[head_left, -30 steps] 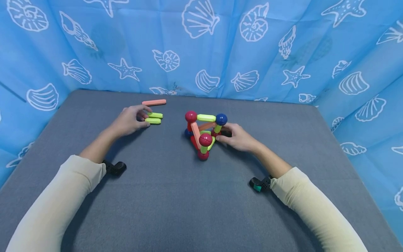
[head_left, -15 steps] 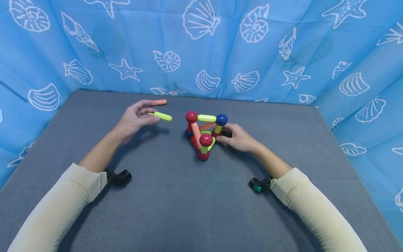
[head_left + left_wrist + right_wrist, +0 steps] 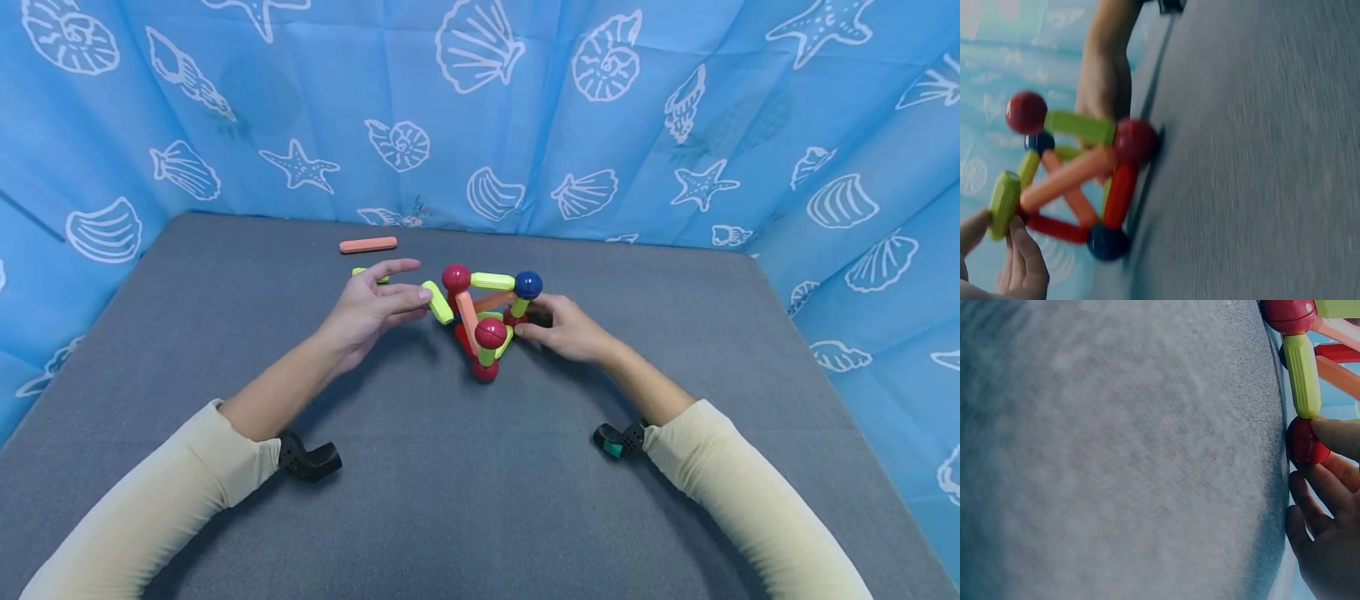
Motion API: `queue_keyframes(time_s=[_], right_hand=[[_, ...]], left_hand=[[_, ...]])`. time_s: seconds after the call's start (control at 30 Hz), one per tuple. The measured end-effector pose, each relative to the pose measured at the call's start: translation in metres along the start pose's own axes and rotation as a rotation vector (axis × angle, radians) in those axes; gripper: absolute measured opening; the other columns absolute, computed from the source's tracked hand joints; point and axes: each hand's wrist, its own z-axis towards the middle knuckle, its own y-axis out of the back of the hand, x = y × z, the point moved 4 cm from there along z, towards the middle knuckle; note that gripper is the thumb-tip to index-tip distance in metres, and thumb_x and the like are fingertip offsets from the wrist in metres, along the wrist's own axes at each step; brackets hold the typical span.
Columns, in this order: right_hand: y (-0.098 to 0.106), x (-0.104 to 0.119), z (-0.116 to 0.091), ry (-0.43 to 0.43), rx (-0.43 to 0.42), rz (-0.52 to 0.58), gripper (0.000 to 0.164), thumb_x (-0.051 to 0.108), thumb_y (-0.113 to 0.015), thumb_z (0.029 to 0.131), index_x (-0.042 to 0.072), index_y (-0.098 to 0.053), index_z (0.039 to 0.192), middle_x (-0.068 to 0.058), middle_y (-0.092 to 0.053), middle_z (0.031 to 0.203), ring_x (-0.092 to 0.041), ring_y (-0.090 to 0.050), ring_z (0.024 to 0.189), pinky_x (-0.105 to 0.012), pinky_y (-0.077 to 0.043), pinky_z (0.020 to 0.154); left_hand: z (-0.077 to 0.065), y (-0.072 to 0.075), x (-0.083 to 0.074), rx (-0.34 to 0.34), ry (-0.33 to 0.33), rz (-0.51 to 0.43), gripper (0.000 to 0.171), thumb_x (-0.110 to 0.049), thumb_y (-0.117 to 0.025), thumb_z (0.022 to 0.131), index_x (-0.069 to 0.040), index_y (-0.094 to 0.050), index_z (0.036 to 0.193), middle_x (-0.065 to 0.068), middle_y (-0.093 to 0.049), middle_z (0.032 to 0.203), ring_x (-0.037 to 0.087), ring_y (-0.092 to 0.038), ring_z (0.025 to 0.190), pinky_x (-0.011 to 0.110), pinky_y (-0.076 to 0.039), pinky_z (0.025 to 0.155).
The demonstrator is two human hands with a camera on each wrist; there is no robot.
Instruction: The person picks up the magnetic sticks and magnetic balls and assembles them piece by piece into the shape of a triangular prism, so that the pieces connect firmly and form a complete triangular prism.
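My left hand (image 3: pixel 367 315) pinches a yellow-green magnetic stick (image 3: pixel 437 302) between thumb and fingers. The stick is tilted, close to the upper left red ball (image 3: pixel 456 278) of a frame built from magnetic sticks and balls; whether they touch I cannot tell. On the frame's right side my right hand (image 3: pixel 566 327) grips a red ball (image 3: pixel 1307 442) at the base, thumb on one side and fingers on the other. A blue ball (image 3: pixel 528 285) tops the upright above it. Salmon sticks (image 3: pixel 1069 179) slant across the sides, with red sticks (image 3: pixel 1120 195) at the base.
A salmon stick (image 3: pixel 368 245) lies near the table's back edge. Another yellow-green stick (image 3: pixel 360 272) lies behind my left hand, partly hidden. The grey table (image 3: pixel 480 483) extends toward me, and a blue shell-print curtain (image 3: pixel 315 100) hangs behind it.
My left hand has picked up one of the two yellow-green sticks and carried it right, up to the frame, turning it. My right hand and the frame have stayed in place.
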Motion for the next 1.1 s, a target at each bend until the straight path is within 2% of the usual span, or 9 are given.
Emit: queue_keyframes(time_s=[0.13, 0.4, 0.9, 1.1], right_hand=[[0.000, -0.002, 0.000, 0.004, -0.003, -0.009, 0.042, 0.006, -0.066, 0.095, -0.003, -0.055, 0.134, -0.022, -0.061, 0.129, -0.036, -0.055, 0.126, -0.052, -0.039, 0.108], [0.000, 0.000, 0.000, 0.000, 0.002, -0.001, 0.041, 0.006, -0.065, 0.095, -0.003, -0.055, 0.134, -0.021, -0.062, 0.130, -0.036, -0.055, 0.126, -0.052, -0.039, 0.108], [0.000, -0.001, 0.001, 0.003, 0.007, 0.009, 0.040, 0.006, -0.064, 0.096, -0.003, -0.056, 0.134, -0.021, -0.062, 0.129, -0.035, -0.055, 0.125, -0.051, -0.040, 0.107], [0.000, -0.002, 0.002, -0.005, 0.005, -0.011, 0.041, 0.007, -0.064, 0.096, -0.003, -0.054, 0.135, -0.021, -0.061, 0.130, -0.035, -0.055, 0.126, -0.052, -0.039, 0.107]], left_hand=[[-0.002, -0.013, 0.003, -0.024, 0.034, 0.010, 0.059, -0.011, -0.072, 0.091, -0.012, -0.046, 0.144, 0.010, -0.072, 0.107, 0.021, -0.070, 0.101, 0.044, -0.048, 0.100], [0.001, -0.029, 0.003, -0.032, 0.088, 0.009, 0.064, -0.016, -0.075, 0.090, -0.013, -0.045, 0.147, 0.012, -0.072, 0.113, 0.022, -0.070, 0.102, 0.042, -0.050, 0.098], [0.002, -0.038, 0.003, -0.138, 0.160, -0.006, 0.061, -0.023, -0.080, 0.086, -0.015, -0.050, 0.137, 0.011, -0.070, 0.117, 0.021, -0.069, 0.100, 0.039, -0.053, 0.094], [0.001, -0.040, 0.003, -0.163, 0.172, 0.037, 0.060, -0.026, -0.080, 0.086, -0.016, -0.049, 0.135, 0.011, -0.072, 0.110, 0.019, -0.071, 0.094, 0.034, -0.055, 0.088]])
